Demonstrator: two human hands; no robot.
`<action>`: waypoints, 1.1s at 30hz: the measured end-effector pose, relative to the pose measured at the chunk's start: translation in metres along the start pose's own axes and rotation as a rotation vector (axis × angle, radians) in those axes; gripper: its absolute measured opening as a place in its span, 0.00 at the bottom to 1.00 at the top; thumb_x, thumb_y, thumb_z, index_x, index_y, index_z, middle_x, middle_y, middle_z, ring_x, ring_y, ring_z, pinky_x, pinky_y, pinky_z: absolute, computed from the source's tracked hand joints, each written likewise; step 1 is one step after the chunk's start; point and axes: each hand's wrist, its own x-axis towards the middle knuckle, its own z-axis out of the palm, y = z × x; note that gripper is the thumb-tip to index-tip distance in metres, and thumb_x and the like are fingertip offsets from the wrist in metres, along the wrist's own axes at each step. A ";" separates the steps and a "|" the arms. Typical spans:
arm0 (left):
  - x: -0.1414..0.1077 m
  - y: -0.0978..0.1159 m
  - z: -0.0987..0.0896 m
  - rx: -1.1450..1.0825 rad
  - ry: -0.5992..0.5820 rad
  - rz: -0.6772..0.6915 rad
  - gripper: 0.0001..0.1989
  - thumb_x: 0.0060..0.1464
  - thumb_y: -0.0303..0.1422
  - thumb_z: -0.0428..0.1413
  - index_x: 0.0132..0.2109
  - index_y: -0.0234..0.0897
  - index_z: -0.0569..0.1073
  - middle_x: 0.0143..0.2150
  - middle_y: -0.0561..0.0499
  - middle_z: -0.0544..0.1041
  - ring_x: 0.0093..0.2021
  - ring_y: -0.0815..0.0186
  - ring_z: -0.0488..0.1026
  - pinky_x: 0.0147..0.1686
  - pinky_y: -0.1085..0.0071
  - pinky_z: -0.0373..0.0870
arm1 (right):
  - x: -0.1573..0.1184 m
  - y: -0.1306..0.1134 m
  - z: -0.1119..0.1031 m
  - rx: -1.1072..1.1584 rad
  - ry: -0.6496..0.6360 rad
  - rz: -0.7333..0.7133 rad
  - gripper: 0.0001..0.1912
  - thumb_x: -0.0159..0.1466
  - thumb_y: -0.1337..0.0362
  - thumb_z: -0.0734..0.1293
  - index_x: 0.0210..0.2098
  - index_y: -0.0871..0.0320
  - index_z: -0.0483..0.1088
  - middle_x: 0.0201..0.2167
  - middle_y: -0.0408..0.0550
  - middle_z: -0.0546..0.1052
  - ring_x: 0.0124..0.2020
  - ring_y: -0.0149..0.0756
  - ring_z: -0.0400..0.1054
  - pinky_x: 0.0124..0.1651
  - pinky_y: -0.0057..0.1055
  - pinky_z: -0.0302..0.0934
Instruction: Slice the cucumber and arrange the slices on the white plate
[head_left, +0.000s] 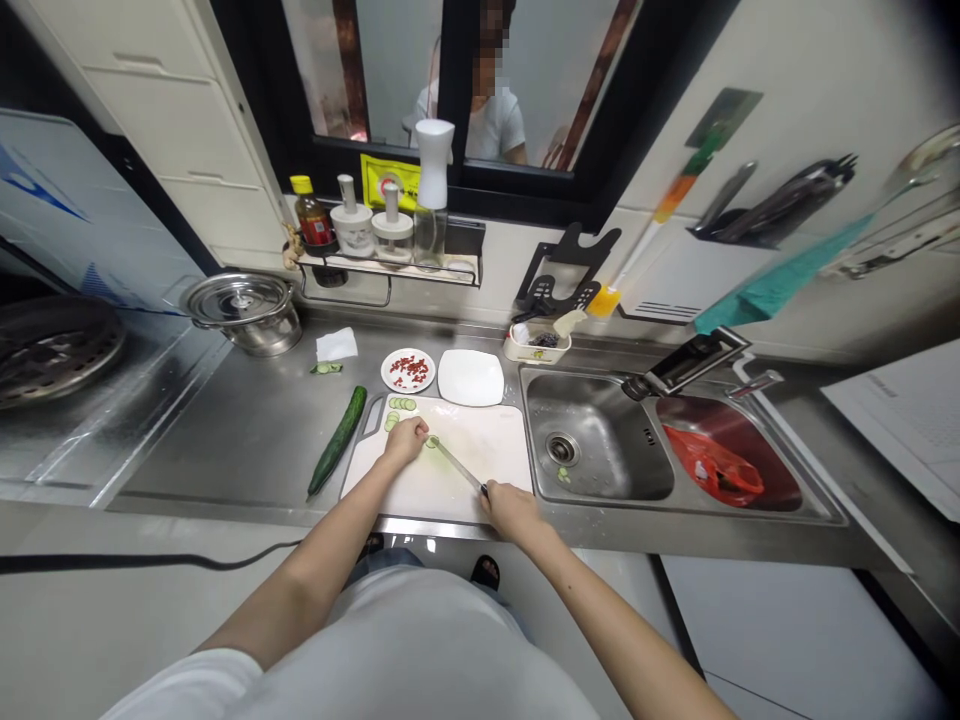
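My right hand (pixel 514 510) is wrapped round the dark handle of a kitchen knife (pixel 459 468). Its blade points up and left over the white cutting board (pixel 480 440). At the blade's tip lies a cucumber slice (pixel 432 441). Close beside it, my left hand (pixel 405 443) has its fingers drawn together; what they hold, if anything, is hidden. Cucumber slices (pixel 403 404) lie in an overlapping row at the board's upper left, with a few more just below, partly behind my left hand. A whole cucumber (pixel 337 440) rests on the steel counter left of the board.
Behind the board stand a plate of chopped red pieces (pixel 409 371) and a white square plate (pixel 471 378). A sink (pixel 600 435) adjoins on the right; a red bag (pixel 712 468) fills the second basin. A lidded pot (pixel 251 312) stands at the back left.
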 end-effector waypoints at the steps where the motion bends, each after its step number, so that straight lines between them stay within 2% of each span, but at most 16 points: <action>1: 0.000 0.000 0.000 0.001 -0.001 -0.002 0.06 0.51 0.27 0.55 0.36 0.36 0.76 0.36 0.50 0.79 0.37 0.66 0.72 0.38 0.73 0.64 | 0.001 -0.001 0.001 0.005 0.004 0.002 0.19 0.69 0.59 0.53 0.47 0.60 0.71 0.42 0.59 0.78 0.44 0.43 0.74 0.42 0.34 0.63; 33: 0.000 0.002 -0.003 -0.015 -0.018 -0.022 0.06 0.50 0.26 0.56 0.36 0.36 0.76 0.35 0.50 0.79 0.36 0.67 0.73 0.39 0.73 0.65 | -0.019 0.009 0.003 0.034 -0.047 0.048 0.18 0.69 0.59 0.54 0.48 0.61 0.70 0.44 0.60 0.77 0.46 0.46 0.73 0.42 0.35 0.62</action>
